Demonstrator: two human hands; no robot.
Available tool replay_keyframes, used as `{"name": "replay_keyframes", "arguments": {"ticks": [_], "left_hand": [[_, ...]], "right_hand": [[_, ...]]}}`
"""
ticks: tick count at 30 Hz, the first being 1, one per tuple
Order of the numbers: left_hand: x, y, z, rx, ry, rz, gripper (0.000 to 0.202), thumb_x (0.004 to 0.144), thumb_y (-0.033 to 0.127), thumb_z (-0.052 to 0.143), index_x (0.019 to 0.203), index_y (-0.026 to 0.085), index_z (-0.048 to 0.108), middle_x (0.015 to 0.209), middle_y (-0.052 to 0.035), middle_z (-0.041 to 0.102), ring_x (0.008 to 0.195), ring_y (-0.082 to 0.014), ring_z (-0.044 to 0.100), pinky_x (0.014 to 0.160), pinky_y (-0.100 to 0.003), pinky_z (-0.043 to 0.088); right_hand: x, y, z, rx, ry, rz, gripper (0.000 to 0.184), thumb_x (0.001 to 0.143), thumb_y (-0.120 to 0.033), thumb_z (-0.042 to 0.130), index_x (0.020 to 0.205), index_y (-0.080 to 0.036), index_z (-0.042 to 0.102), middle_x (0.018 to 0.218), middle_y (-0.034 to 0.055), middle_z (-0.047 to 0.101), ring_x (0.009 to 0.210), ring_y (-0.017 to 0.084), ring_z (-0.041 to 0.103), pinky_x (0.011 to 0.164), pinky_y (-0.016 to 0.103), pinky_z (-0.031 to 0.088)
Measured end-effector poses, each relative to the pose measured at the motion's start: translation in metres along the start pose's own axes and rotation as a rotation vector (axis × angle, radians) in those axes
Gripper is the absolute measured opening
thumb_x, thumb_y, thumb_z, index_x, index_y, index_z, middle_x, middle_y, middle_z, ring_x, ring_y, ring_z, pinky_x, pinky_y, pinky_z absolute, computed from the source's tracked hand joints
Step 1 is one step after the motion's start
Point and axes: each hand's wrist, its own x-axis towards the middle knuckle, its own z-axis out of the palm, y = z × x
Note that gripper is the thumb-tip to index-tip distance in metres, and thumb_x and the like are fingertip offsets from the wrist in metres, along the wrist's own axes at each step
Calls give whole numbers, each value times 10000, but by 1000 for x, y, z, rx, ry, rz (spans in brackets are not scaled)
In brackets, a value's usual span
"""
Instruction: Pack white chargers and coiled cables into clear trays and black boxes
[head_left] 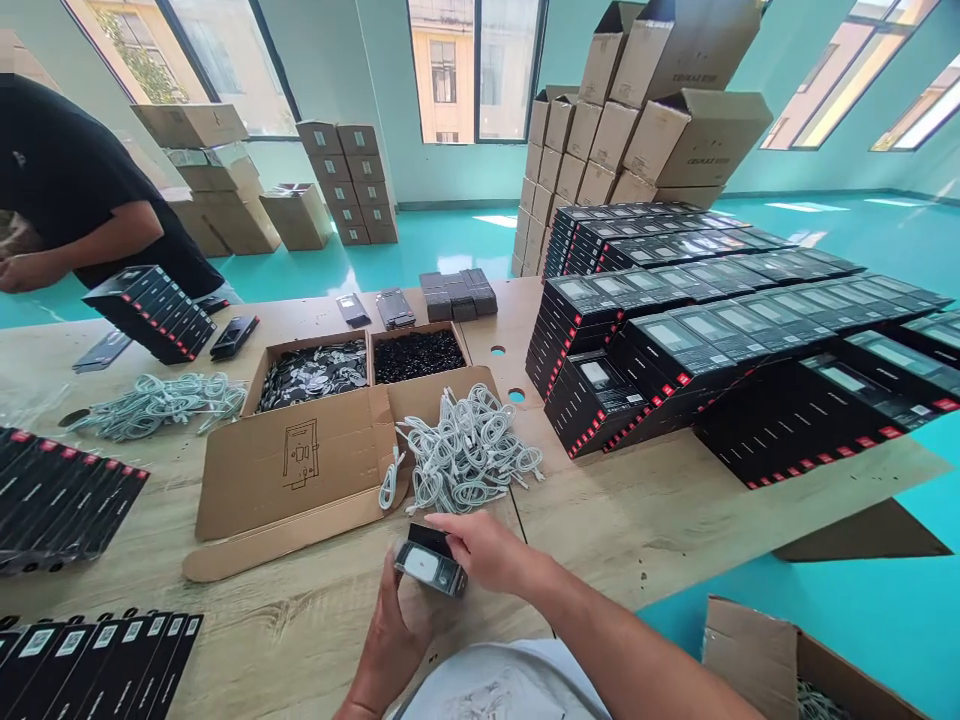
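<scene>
Near the table's front edge, my left hand (394, 625) is wrapped around a small black retail box (433, 578) from the left. A pale rounded item shows through the box's top or window. Its dark end flap (427, 538) stands up on the far side. My right hand (480, 550) reaches over from the right, with thumb and fingers closed at this flap; the exact fingertip contact is partly hidden. Just beyond the hands lies a tangled pile of white cables (472, 450). One coiled cable (388, 478) lies apart on the flattened cardboard (259, 480).
Stacked black boxes (675, 340) cover the table's right side. Open cartons of black-and-silver pieces (315, 375) and small black parts (418, 353) stand behind the cardboard. More packages (97, 670) line the left. A co-worker (97, 190) stands far left. A carton (750, 640) sits lower right.
</scene>
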Motion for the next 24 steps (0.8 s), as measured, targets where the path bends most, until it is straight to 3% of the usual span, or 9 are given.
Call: {"name": "replay_keyframes", "arguments": {"ticks": [2,5,7,9,12,14,17,21,24], "left_hand": [[3,12,1,190,16,92,989,655,386,845,1522,315,375,1519,-123,509,1465,-413,397,1242,-559,255],[6,51,7,253,-65,101,956,759,480,771,1572,282,308,1259,-114,645,1164,-333,653,1037,-493,511],[6,85,13,201,-104,70,925,796,487,750,1582,330,287,1188,-79,663,999,-269,694,858,-390,583],[4,115,20,152,-77,77,877,787,502,756,1551,355,352,1160,-59,674,958,-250,686,762,-333,588],[-2,142,30,167,-25,67,766,739,538,778,1432,334,522,1065,-44,682,954,-260,673,694,-306,591],[-6,145,33,152,-48,7,725,710,557,790,1361,321,575,1025,-42,681,920,-265,674,678,-325,605],[-9,137,35,67,-82,-91,678,639,541,841,1235,311,613,1060,-49,693,927,-282,683,693,-361,618],[-5,127,31,51,-39,-80,496,607,546,857,955,255,657,1191,-76,678,1066,-307,662,796,-348,588],[0,133,28,81,-2,-43,481,645,632,799,847,225,641,1067,-73,697,992,-281,662,820,-349,568]], "right_hand": [[5,5,-2,64,55,5,408,902,-180,479,1184,-262,761,944,35,787,822,210,698,751,311,519],[19,10,-15,219,164,57,315,923,-270,506,1083,-223,774,892,34,761,787,191,663,739,314,518],[29,9,-29,426,236,136,281,900,-359,578,1068,-206,742,770,3,697,659,150,595,638,271,493],[33,4,-42,664,276,219,322,866,-444,641,1085,-211,680,716,-35,630,590,122,542,571,239,474],[26,-4,-51,838,257,228,360,833,-498,710,1051,-228,612,833,-28,644,679,126,597,619,239,509],[13,-4,-47,833,249,201,396,791,-470,777,1056,-229,607,989,3,675,738,122,626,684,249,517],[-8,1,-31,816,343,238,468,728,-445,841,1071,-234,604,1178,39,666,704,95,610,689,248,501],[-24,7,-12,817,355,392,431,729,-560,800,860,-184,636,1156,66,667,700,119,597,629,259,489],[-25,1,-14,754,341,336,388,770,-546,763,760,-174,651,1103,85,695,847,185,645,741,300,515]]}}
